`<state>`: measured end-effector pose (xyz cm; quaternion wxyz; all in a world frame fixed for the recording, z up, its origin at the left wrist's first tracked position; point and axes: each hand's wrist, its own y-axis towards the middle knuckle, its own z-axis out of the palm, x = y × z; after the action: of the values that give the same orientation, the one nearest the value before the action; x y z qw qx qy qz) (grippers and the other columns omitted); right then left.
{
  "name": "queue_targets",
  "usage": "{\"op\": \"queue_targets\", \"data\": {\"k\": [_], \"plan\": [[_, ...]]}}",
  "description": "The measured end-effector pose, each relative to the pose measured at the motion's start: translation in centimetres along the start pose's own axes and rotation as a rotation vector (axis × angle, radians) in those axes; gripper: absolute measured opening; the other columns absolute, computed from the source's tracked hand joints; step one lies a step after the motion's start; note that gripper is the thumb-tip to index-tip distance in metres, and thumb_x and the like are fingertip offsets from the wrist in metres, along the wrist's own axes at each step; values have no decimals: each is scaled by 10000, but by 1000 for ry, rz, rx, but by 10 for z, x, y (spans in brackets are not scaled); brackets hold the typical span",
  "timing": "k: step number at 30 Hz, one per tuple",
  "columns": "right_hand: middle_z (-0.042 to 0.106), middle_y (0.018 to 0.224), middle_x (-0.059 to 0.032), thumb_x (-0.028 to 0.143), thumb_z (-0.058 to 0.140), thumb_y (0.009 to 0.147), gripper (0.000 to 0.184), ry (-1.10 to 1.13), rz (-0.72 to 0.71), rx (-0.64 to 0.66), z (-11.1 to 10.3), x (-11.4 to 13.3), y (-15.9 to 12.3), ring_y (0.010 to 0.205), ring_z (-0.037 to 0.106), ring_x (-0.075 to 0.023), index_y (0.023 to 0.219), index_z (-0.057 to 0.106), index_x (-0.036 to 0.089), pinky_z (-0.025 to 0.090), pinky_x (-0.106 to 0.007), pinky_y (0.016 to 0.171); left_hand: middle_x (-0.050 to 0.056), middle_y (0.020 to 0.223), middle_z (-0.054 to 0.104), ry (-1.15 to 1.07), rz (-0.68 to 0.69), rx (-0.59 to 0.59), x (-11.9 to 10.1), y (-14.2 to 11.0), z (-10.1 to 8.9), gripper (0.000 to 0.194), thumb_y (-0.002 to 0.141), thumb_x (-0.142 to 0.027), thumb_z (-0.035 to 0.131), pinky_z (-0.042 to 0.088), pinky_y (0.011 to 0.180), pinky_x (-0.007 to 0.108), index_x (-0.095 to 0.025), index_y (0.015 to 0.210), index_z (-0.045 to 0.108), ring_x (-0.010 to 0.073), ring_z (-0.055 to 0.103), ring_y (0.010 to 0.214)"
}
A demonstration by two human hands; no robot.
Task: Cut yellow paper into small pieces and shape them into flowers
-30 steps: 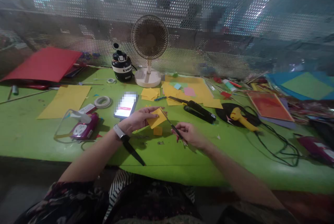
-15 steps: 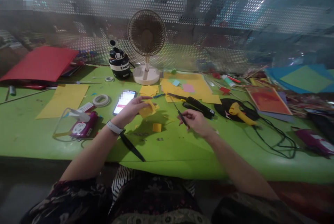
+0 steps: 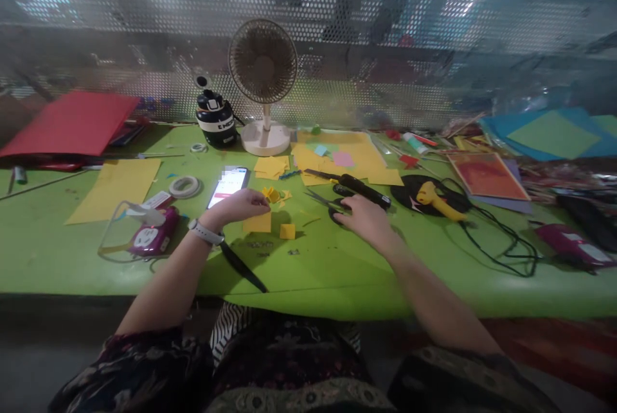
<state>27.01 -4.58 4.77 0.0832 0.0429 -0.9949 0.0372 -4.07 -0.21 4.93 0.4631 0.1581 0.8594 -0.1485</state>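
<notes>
My left hand pinches a piece of yellow paper low over the green table. Just right of it sits a small folded yellow paper. Crumpled yellow paper bits lie beyond my left fingertips. My right hand has its fingers on the handles of black scissors, whose blades are parted and point left, down at the tabletop. Behind the scissors lies a long black-handled tool. A lit phone rests behind my left hand.
A fan and a black bottle stand at the back. A yellow glue gun with a looped cord lies to the right. On the left are a tape roll, a purple power strip and yellow sheets.
My right hand has lowered the scissors to the table, and their blades have parted. The crumpled yellow bits have left my left hand and lie on the table; a flat yellow piece shows beneath its fingers.
</notes>
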Motion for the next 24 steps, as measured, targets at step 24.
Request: {"op": "queue_targets", "data": {"k": [24], "plan": [[695,969,-111,358,636,893,217,-60,-123,24,-3,-5,-3,807,663,-223,895,716,156,423,-280,620,63,801,731,339,173,-70,-9,1,25,228,840,-394,604,425,634,281,-219,868,747,183,611,677]]}}
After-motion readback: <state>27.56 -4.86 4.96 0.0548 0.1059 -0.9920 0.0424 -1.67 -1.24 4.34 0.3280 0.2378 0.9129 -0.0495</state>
